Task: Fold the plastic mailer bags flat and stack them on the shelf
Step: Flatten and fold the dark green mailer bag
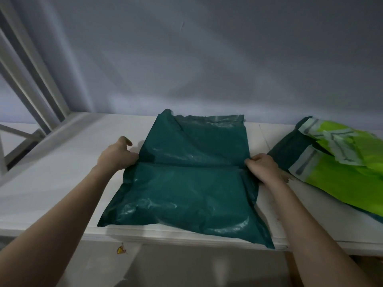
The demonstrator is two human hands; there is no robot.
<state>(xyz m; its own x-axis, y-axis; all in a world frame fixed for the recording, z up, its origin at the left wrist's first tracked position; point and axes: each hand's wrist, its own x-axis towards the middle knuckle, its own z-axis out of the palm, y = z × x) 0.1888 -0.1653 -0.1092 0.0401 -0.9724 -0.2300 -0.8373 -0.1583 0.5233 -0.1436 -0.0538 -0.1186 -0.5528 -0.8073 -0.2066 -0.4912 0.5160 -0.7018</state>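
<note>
A dark green plastic mailer bag (186, 183) lies spread on the white shelf (62, 183), with a crease running across its middle. My left hand (117, 155) pinches the bag's left edge at that crease. On the opposite side my right hand (264, 167) grips the right edge at the same crease. The bag's near corner hangs slightly over the shelf's front edge. A pile of bright green and dark green mailer bags (339, 162) with pale label strips lies at the right end of the shelf.
A grey wall (207, 69) rises right behind the shelf. A white window frame (31, 79) slants down at the left. Below the shelf's front edge a small yellow scrap (120, 250) hangs.
</note>
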